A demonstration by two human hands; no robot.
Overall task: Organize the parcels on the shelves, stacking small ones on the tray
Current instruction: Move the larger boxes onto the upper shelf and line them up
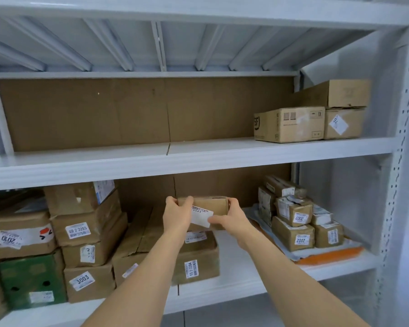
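- The left hand (176, 217) and the right hand (232, 219) are both gripping one small brown parcel (219, 207), the left grip clamping its left end and the right grip clamping its right end and lower front.
- This small parcel is being held in the air inside the lower shelf (241, 270) bay, just above a larger carton (198, 263) that is sitting on the shelf board.
- A white label (202, 217) is showing on the parcel's front, between the two hands.
- To the right of the held parcel, the tray (331, 256), grey with an orange edge, is already carrying a stack of small parcels (295, 220) in two or three layers.
- To the left of the held parcel, bigger boxes (85, 234) and a green box (31, 279) are standing piled.
- Above the held parcel, the upper shelf (151, 156) is carrying three boxes (316, 119) at its right end.
- As a judgement, the sorting is looking well advanced: the tray stack is built, and this parcel likely belongs there; the left piles may be needing tidying too.
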